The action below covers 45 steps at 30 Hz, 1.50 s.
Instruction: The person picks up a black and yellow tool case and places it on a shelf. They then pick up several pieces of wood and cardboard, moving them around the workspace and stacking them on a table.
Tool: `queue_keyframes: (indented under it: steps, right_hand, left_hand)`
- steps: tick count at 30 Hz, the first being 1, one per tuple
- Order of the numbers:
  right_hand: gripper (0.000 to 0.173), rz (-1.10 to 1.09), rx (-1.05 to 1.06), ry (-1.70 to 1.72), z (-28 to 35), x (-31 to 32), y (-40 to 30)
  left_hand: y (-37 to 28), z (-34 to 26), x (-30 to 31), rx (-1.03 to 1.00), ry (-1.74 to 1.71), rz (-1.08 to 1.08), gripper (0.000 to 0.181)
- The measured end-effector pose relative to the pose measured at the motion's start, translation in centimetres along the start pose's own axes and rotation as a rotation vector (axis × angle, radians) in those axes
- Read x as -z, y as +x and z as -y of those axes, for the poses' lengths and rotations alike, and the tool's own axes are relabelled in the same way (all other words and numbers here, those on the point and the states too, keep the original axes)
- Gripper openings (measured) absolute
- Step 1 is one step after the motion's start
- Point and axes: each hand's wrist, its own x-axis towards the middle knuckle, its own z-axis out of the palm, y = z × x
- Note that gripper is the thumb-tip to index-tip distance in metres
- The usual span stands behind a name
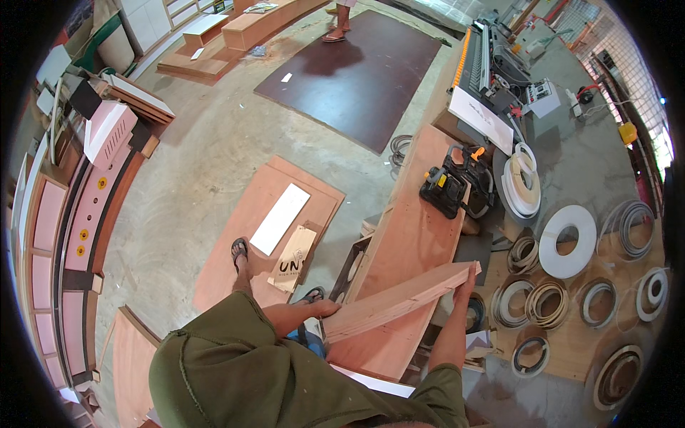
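A long, thick plywood piece (pixel 401 302) slants across the plywood workbench (pixel 406 224) in front of me, its right end farther from my body. My left hand (pixel 326 307) grips its near left end. At the far right end, my right hand (pixel 464 288) holds the edge, with the fingers partly hidden behind the wood. Dark marks run along the side facing me. Whether the piece touches the bench top or is held just above it, I cannot tell.
A black and orange tool (pixel 455 182) stands on the bench. To the right lie several edge-banding rolls (pixel 568 241). Plywood sheets (pixel 235 214) with a white board (pixel 280 219) lie by my feet. Another person's feet (pixel 336 35) are on a dark panel (pixel 353 80).
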Motion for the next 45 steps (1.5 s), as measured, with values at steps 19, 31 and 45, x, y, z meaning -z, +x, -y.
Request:
queue_keyframes:
  steps: [19, 31, 45]
  right_hand:
    - [0.076, 0.088, 0.01, 0.004, 0.9, -4.1, -0.2]
    - [0.079, -0.03, -0.01, -0.015, 0.9, -1.4, -1.4]
    - [0.08, -0.005, 0.033, 0.016, 0.4, -0.3, -0.9]
  left_hand:
    - [4.3, 8.7, 0.2, -0.336, 0.589, -0.396, 0.073]
    - [-16.1, -9.6, 0.0, -1.191, 0.315, -0.241, 0.058]
    - [-10.3, -20.3, -2.2, -0.925, 0.281, -0.163, 0.055]
